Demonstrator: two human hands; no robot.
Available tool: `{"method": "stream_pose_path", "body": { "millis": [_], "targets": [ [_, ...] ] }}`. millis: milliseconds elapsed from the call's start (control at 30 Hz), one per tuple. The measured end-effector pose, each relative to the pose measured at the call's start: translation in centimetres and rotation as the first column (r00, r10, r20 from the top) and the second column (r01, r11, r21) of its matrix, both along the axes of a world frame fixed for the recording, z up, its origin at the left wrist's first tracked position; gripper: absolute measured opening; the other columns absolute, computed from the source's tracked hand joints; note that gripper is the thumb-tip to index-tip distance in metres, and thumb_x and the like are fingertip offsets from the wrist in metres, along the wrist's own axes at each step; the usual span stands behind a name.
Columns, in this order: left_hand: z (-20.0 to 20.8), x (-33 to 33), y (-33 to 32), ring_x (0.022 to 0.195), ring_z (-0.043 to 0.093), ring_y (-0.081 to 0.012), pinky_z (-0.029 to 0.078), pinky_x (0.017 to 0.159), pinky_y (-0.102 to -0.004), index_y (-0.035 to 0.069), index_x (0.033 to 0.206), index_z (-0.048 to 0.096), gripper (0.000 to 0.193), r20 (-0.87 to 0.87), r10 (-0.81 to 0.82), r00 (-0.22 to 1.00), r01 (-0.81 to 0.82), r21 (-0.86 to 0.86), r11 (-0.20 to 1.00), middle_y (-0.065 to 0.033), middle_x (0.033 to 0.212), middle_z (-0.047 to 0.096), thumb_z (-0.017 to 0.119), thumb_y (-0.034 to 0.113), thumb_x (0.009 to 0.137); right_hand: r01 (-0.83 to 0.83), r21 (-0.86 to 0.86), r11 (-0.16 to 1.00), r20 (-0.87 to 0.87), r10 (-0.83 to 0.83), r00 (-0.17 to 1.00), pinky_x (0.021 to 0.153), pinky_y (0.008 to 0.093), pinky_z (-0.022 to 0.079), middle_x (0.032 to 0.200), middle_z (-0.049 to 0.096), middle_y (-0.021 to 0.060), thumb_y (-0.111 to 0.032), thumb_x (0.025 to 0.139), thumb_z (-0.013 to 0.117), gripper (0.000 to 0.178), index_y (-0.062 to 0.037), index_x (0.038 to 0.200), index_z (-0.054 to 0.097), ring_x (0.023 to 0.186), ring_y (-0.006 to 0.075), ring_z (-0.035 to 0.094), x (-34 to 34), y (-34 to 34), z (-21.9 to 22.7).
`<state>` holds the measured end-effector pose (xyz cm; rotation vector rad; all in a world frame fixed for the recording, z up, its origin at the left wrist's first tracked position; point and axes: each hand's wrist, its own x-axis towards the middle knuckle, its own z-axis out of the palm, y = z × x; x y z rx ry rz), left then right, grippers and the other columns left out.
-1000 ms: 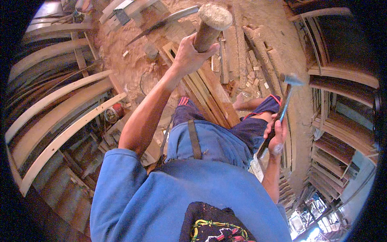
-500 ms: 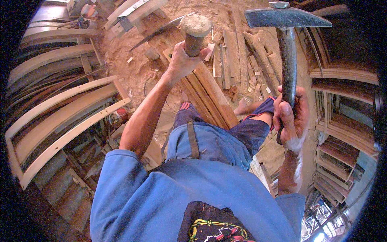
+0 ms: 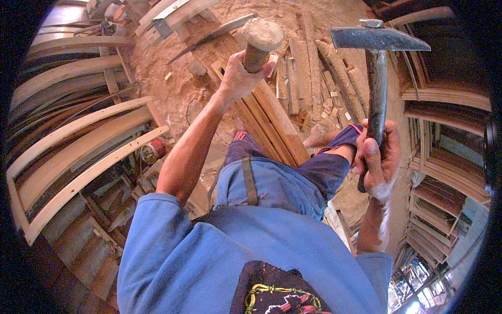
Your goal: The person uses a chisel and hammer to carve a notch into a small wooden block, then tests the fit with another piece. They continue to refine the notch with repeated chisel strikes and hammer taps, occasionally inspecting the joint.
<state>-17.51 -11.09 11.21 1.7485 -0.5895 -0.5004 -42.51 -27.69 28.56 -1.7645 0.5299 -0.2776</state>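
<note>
At the far left, long curved wooden strips (image 3: pixel 78 152) are lying stacked in rows, and a small red can (image 3: pixel 152 150) is standing just beside their ends on the sandy floor (image 3: pixel 172 89).

Moving right, the left hand (image 3: pixel 238 78) is closing fully around a round wooden handle (image 3: pixel 260 44). It looks like the handle of a chisel, standing upright with its flat, worn top end facing the camera. The blade below the hand is hidden, so I cannot tell exactly where its edge is sitting, but it is pointing down at the dark plank (image 3: pixel 266 120) that is running under the person's knees. Behind it a long saw blade (image 3: pixel 217 31) is lying on the ground among wood offcuts (image 3: pixel 334 89).

At the right, the right hand (image 3: pixel 377 159) is gripping tightly the lower part of the shaft of a hammer (image 3: pixel 376 68), and the steel head is raised high, level with the top of the handle but well apart from it.

In my judgement the person is working in the striking step, with the hammer at the top of a swing. The next move is calling for a straight blow on the flat handle top, while the left hand is keeping the tool steady and its fingers below the struck end.
</note>
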Motion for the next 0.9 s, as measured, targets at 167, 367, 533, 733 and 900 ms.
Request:
{"method": "stream_pose_path", "body": {
  "millis": [167,367,533,733,900],
  "targets": [
    [0.3,-0.3,-0.1,0.079,0.059,-0.0062,0.051,0.074,-0.0295,0.002,0.095,0.068,0.028,0.004,-0.014,1.0,0.014,-0.051,0.999,0.0014,0.084,0.069,0.079,0.026,0.087,-0.051,0.108,0.993,-0.003,0.052,0.999,0.048,0.0204,0.043,0.075,0.057,0.0017,-0.026,0.101,0.06,0.034,-0.0018,0.122,0.049,0.052,0.0046,0.048,-0.3,-0.2,0.1],
    [0.3,-0.6,-0.2,0.08,0.059,-0.0065,0.051,0.074,-0.0295,0.002,0.098,0.068,0.03,-0.004,-0.029,1.0,0.028,-0.036,0.999,0.0013,0.084,0.069,0.078,0.027,0.087,-0.097,0.149,0.984,0.055,0.09,0.994,0.047,0.0201,0.043,0.078,0.063,0.0067,-0.024,0.101,0.059,0.033,-0.001,0.122,0.049,0.05,0.0035,0.046,-0.2,-0.3,0.1],
    [-0.5,-0.5,-0.3,0.08,0.059,-0.0063,0.051,0.074,-0.0299,0.002,0.102,0.067,0.033,-0.035,-0.082,0.996,0.084,0.057,0.995,0.0014,0.084,0.068,0.079,0.028,0.087,-0.07,0.136,0.988,0.038,0.065,0.997,0.047,0.0194,0.041,0.082,0.066,0.0083,-0.023,0.101,0.058,0.03,-0.0019,0.12,0.049,0.051,0.0022,0.045,-0.1,0.0,0.6],
    [-0.8,-0.3,-1.0,0.078,0.058,-0.0063,0.051,0.072,-0.0292,0.002,0.098,0.066,0.031,-0.029,-0.024,0.999,0.02,-0.123,0.992,0.0013,0.083,0.068,0.08,0.027,0.086,-0.074,0.109,0.991,0.03,0.071,0.997,0.047,0.019,0.041,0.087,0.069,0.0096,-0.025,0.101,0.06,0.029,-0.0034,0.117,0.05,0.052,0.0021,0.046,0.1,-0.1,0.8],
    [-0.1,-0.3,-0.5,0.078,0.056,-0.0065,0.05,0.072,-0.0295,0.002,0.096,0.066,0.031,0.004,-0.043,0.999,0.042,0.01,0.999,0.0008,0.082,0.067,0.08,0.027,0.086,-0.089,0.106,0.99,0.013,0.088,0.996,0.047,0.0188,0.041,0.087,0.069,0.009,-0.027,0.101,0.06,0.03,-0.0038,0.117,0.05,0.053,0.0028,0.048,-0.4,-0.1,1.0]
  ]
}}
